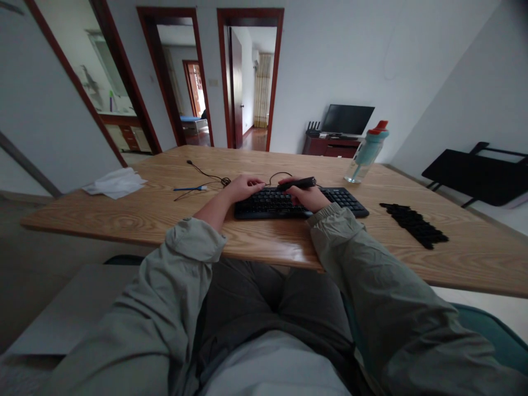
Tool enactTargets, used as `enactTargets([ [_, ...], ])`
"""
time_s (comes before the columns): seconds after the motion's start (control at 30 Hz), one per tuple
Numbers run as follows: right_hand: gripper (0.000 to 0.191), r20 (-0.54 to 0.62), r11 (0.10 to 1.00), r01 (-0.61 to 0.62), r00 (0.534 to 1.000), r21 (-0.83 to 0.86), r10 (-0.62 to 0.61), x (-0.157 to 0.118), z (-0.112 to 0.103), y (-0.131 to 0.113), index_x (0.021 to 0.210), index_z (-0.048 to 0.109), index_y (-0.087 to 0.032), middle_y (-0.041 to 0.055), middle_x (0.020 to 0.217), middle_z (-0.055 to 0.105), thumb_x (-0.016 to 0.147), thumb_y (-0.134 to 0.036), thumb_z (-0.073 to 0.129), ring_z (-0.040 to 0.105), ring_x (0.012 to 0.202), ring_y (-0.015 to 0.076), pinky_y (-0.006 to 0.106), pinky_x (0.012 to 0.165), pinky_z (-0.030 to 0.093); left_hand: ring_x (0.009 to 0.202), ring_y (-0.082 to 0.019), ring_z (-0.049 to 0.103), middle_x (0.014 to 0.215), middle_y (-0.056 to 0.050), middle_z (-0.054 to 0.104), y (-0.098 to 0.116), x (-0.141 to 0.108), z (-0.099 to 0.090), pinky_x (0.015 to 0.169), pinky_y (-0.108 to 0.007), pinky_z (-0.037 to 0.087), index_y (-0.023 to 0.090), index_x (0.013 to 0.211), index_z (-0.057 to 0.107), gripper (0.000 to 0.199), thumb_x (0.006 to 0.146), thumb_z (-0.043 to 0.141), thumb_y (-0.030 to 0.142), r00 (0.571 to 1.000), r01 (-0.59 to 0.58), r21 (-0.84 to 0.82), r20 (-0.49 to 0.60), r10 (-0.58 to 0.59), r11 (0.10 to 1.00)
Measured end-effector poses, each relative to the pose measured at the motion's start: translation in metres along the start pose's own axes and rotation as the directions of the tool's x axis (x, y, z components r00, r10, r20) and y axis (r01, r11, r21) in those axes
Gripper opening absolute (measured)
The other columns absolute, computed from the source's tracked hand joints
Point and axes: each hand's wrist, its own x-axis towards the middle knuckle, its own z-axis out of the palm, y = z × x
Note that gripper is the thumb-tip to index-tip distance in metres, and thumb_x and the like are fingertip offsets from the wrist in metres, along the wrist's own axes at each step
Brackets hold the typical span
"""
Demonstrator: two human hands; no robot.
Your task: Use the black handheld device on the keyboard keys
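A black keyboard (270, 206) lies flat on the wooden table in front of me. My left hand (244, 188) is at its far left corner, with the fingers curled along the back edge. My right hand (307, 195) is closed round a black cylindrical handheld tool (303, 183), held just above the keys and pointing to the left. Its exact kind does not show. To the right of the keyboard, many small black pieces (413, 224) lie close together in rows, perhaps keycaps. A thin blue-handled brush (190, 188) rests left of my left hand.
Coiled black cable (225, 181) lies behind the left hand. Crumpled white tissue (115, 182) is on the left of the table (136, 220). A clear bottle with a red lid (365, 154) stands at the back right. Beyond are a television (347, 119) and a folded black table (474, 176).
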Motion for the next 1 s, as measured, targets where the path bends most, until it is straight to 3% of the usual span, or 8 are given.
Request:
enactTargets([
  [0.13, 0.038, -0.014, 0.991, -0.027, 0.999, 0.13, 0.029, 0.0, 0.003, 0.002, 0.107, 0.068, -0.019, 0.0005, 0.074, 0.066, 0.073, -0.029, 0.057, 0.049, 0.045, 0.0092, 0.024, 0.042, 0.035, 0.079, -0.017, 0.061, 0.088, -0.006, 0.073, -0.001, 0.0, 0.003, 0.072, -0.027, 0.045, 0.013, 0.096, 0.075, 0.039, 0.084, 0.059, 0.047, 0.998, 0.012, 0.022, 0.059, -0.013, 1.0],
  [0.3, 0.036, 0.001, 0.984, -0.041, 0.999, 0.175, 0.041, 0.001, 0.003, 0.004, 0.106, 0.068, -0.02, 0.0008, 0.075, 0.066, 0.074, -0.032, 0.059, 0.05, 0.046, 0.0088, 0.023, 0.042, 0.035, 0.077, -0.016, 0.061, 0.089, -0.006, 0.074, -0.002, 0.0, 0.004, 0.071, -0.027, 0.045, 0.014, 0.099, 0.075, 0.037, 0.082, 0.062, 0.045, 0.999, 0.027, 0.01, 0.036, -0.028, 1.0],
  [0.5, 0.035, -0.083, 0.999, 0.026, 0.996, 0.029, -0.023, 0.002, 0.008, 0.005, 0.094, 0.069, -0.019, 0.0008, 0.073, 0.063, 0.08, -0.05, 0.062, 0.046, 0.049, 0.0091, 0.024, 0.044, 0.035, 0.073, -0.016, 0.06, 0.086, -0.007, 0.074, -0.003, 0.001, 0.003, 0.071, -0.028, 0.047, 0.013, 0.1, 0.075, 0.034, 0.082, 0.064, 0.039, 0.999, 0.023, 0.006, 0.047, -0.024, 1.0],
  [0.73, 0.024, -0.022, 0.991, 0.097, 0.995, -0.092, -0.099, 0.003, 0.009, 0.012, 0.09, 0.067, -0.02, 0.0001, 0.072, 0.064, 0.073, -0.038, 0.07, 0.048, 0.052, 0.0098, 0.023, 0.046, 0.037, 0.068, -0.014, 0.058, 0.079, -0.005, 0.071, -0.001, 0.0, 0.001, 0.068, -0.027, 0.046, 0.012, 0.102, 0.075, 0.034, 0.077, 0.069, 0.035, 0.996, 0.052, 0.043, 0.076, -0.055, 0.998],
  [0.83, 0.02, 0.006, 0.989, 0.065, 0.998, -0.136, -0.064, 0.003, 0.009, 0.012, 0.082, 0.066, -0.019, 0.0009, 0.066, 0.063, 0.076, -0.038, 0.066, 0.048, 0.05, 0.01, 0.024, 0.044, 0.037, 0.068, -0.014, 0.058, 0.076, -0.004, 0.07, 0.003, -0.002, 0.001, 0.067, -0.026, 0.045, 0.013, 0.099, 0.076, 0.032, 0.076, 0.07, 0.034, 0.993, 0.063, 0.054, 0.095, -0.068, 0.997],
  [1.0, 0.033, -0.029, 0.976, -0.018, 1.0, -0.215, 0.012, 0.001, 0.01, 0.008, 0.083, 0.066, -0.017, 0.002, 0.062, 0.062, 0.08, -0.05, 0.063, 0.047, 0.045, 0.0103, 0.025, 0.041, 0.035, 0.069, -0.014, 0.059, 0.079, -0.005, 0.071, 0.005, -0.003, 0.001, 0.067, -0.026, 0.044, 0.013, 0.097, 0.076, 0.03, 0.077, 0.07, 0.035, 0.989, 0.069, 0.052, 0.126, -0.075, 0.996],
])
